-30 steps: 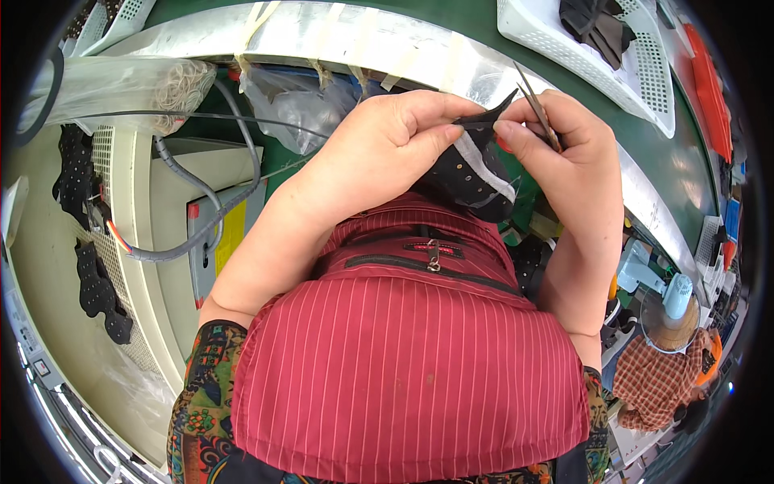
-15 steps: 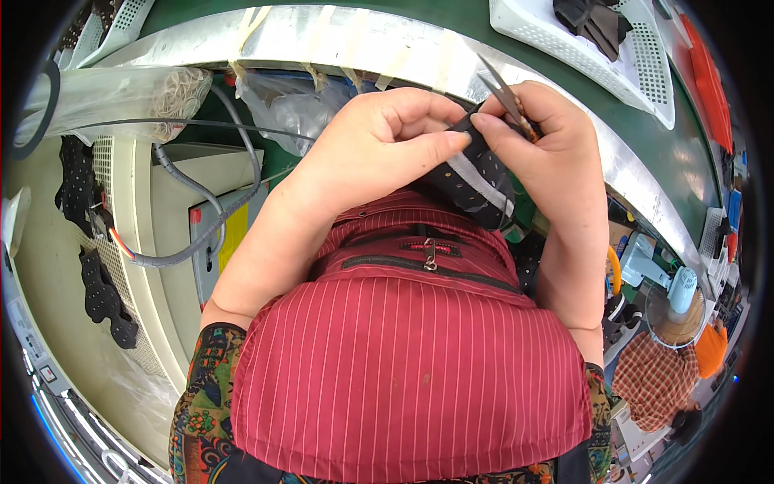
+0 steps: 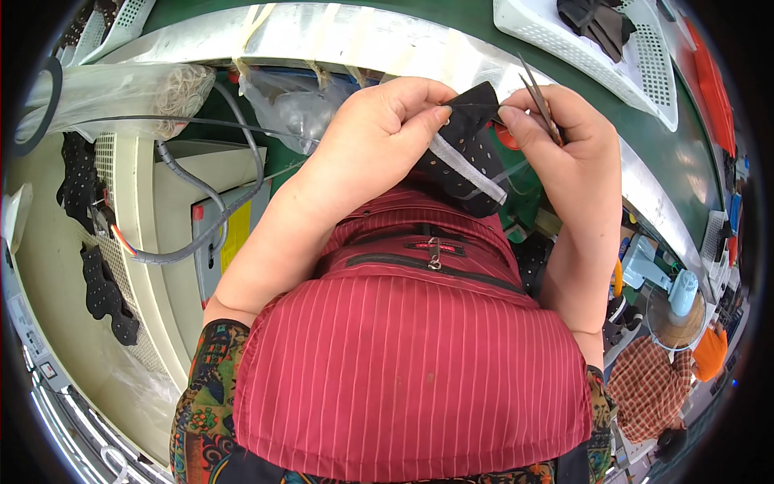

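My left hand (image 3: 387,133) pinches the edge of a black fabric piece (image 3: 466,153) between thumb and fingers. The fabric has small light dots and a pale grey strip (image 3: 470,168) along it; it hangs above my lap. My right hand (image 3: 564,133) is closed around a pair of small scissors (image 3: 538,97), whose pointed blades stick up past the fingers, slightly apart. Thumb and fingertip of this hand also meet beside the fabric, at what looks like a thin dark thread running from its edge. The scissors' handles are mostly hidden in the palm.
A metal-edged green table (image 3: 661,153) curves ahead, with a white perforated basket (image 3: 597,60) holding dark pieces. To the left are a plastic bag (image 3: 121,97), a grey cable (image 3: 197,185) and black dotted pieces (image 3: 105,282). A blue fan (image 3: 684,294) and a person (image 3: 651,379) are at right.
My right hand has moved right, away from my left, drawing apart from the fabric's edge. More of the black fabric now shows between the hands.
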`<action>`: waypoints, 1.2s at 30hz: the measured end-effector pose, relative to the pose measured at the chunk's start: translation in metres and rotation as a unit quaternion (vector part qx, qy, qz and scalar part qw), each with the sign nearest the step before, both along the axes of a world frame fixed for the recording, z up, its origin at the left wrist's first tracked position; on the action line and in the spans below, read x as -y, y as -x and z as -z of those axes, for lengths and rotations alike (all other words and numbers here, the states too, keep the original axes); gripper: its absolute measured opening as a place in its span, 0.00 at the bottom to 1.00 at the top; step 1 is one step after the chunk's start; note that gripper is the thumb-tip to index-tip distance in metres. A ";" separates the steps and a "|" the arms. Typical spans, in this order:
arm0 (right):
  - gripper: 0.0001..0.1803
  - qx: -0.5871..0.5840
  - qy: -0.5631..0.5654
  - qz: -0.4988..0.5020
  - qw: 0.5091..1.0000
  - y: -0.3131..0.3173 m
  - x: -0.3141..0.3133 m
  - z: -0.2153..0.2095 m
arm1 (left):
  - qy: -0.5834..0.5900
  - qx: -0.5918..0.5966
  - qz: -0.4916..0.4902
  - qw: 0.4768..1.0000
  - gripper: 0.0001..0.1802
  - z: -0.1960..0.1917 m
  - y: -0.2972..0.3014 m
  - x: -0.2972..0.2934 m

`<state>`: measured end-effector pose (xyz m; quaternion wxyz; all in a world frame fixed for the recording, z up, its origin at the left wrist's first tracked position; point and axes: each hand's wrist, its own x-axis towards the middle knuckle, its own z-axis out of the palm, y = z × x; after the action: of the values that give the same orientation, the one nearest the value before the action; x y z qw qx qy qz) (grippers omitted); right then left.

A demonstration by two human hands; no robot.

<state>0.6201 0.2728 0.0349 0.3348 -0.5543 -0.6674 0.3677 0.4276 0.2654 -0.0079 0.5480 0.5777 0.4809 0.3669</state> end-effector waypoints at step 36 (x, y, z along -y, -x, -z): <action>0.08 0.186 -0.199 -0.067 0.960 0.015 0.001 0.014 | -0.180 -0.218 -0.055 0.957 0.09 -0.004 0.000 0.008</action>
<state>0.6055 0.2718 0.0205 0.2835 -0.4891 -0.8130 0.1394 0.4281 0.2576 -0.0039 0.2953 0.7054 0.5462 0.3420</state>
